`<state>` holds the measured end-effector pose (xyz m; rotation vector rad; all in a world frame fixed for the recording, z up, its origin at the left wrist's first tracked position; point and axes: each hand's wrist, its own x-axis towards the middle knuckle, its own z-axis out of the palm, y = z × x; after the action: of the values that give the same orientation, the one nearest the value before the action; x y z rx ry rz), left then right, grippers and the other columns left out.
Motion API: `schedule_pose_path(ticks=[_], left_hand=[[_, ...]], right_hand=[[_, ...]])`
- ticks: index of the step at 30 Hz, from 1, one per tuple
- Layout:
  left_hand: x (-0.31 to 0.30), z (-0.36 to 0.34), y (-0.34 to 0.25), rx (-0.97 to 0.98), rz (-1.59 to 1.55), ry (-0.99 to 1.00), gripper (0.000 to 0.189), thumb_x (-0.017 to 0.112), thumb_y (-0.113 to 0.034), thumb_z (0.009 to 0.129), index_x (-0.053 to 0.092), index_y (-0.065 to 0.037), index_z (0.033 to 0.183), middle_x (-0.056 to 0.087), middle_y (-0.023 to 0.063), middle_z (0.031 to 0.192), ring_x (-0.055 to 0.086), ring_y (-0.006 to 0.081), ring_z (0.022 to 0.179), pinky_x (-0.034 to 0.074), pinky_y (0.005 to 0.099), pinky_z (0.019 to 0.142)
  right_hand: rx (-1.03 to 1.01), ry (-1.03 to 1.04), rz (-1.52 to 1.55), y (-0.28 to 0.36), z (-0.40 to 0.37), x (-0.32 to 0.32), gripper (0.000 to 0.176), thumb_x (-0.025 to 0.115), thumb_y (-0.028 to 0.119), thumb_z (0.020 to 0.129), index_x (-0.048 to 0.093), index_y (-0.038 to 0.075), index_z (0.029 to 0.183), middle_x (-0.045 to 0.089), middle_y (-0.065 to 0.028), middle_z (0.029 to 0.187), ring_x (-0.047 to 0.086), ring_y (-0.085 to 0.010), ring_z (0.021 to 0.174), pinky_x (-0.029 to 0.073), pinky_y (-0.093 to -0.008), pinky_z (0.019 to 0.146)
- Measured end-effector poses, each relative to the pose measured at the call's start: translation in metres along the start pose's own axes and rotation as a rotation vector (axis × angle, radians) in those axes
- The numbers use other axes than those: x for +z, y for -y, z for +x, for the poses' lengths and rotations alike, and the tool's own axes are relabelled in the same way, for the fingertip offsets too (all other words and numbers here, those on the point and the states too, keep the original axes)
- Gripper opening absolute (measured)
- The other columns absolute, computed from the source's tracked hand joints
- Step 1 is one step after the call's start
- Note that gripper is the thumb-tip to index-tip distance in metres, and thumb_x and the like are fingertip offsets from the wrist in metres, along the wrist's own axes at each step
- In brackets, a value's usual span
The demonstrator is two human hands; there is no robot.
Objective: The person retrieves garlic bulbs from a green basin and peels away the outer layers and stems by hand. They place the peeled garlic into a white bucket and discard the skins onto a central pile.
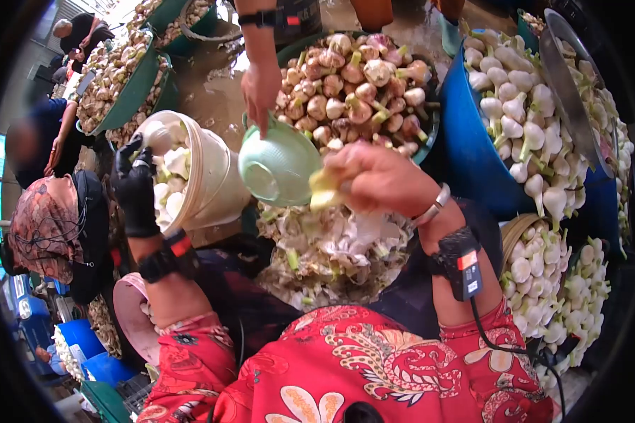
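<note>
My left hand [135, 185], in a black glove, is beside the cream bucket [222, 182] of peeled garlic at the left; its fingers look curled, and whether they hold anything is unclear. My bare right hand [381, 178] is closed on a yellowish-green piece [324, 190] above the heap of garlic skins [331, 254]. Just left of it, a co-worker's hand [261, 88] reaches down from the top and grips the rim of a pale green plastic basket [279, 163]. Behind them a round tub holds unpeeled garlic bulbs [356, 77].
A blue tub [466, 148] heaped with white garlic stands at the right, with more garlic piles [536, 282] below it. Green tubs [130, 92] of garlic fill the upper left. Co-workers sit at the left. A pink tub [135, 317] lies by my left forearm.
</note>
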<state>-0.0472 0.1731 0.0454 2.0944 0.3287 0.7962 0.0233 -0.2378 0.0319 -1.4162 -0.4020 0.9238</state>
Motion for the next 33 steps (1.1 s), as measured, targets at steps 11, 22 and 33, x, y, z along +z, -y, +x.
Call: schedule_pose_path(ticks=[11,22,33], left_hand=[[0.047,-0.049,-0.042,-0.030,-0.052,0.291,0.018,0.058,-0.007,0.086,0.069,-0.003,0.099,0.063,0.0004,0.082,0.054,0.0066,0.072,0.042,0.0215,0.061],[0.082,-0.137,0.052,-0.074,1.191,1.438,0.033,0.071,-0.037,0.071,0.069,-0.011,0.091,0.067,0.0129,0.088,0.063,0.0352,0.087,0.050,0.0418,0.077],[0.086,-0.133,0.030,-1.064,-0.325,1.087,0.032,0.061,-0.015,0.081,0.062,-0.005,0.111,0.060,0.0052,0.074,0.059,0.0221,0.075,0.049,0.0368,0.063]], right_hand=[[-0.069,-0.450,-0.043,-0.008,0.011,-0.019,0.023,0.057,0.019,0.090,0.060,0.005,0.108,0.063,-0.0015,0.089,0.061,-0.0067,0.076,0.048,-0.0191,0.061],[-0.137,-0.379,-0.243,-0.005,0.014,-0.010,0.023,0.057,0.021,0.090,0.061,0.007,0.108,0.061,0.0027,0.087,0.060,-0.0038,0.080,0.047,-0.0167,0.063],[-0.255,-0.421,-0.372,-0.008,0.015,-0.019,0.021,0.057,0.012,0.088,0.060,0.001,0.105,0.061,-0.0020,0.093,0.060,-0.0083,0.078,0.051,-0.0223,0.070]])
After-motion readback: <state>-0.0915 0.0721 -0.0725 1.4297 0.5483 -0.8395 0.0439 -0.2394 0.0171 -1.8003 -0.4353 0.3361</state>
